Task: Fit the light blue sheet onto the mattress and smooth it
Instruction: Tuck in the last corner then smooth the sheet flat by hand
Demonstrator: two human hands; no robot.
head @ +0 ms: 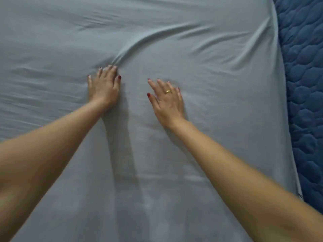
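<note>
The light blue sheet point(218, 110) covers nearly the whole view, spread over the mattress point(305, 84), whose dark blue quilted top shows along the right side. My left hand point(104, 86) lies flat on the sheet, palm down, fingers apart, with a long raised fold running up and right from its fingertips. My right hand point(167, 103), wearing a gold ring, rests flat on the sheet a little to the right, fingers spread. Neither hand grips the cloth. Small wrinkles lie at the left and upper right.
The sheet's right edge point(286, 119) runs top to bottom beside the uncovered quilted strip. My bare forearms reach in from the bottom corners.
</note>
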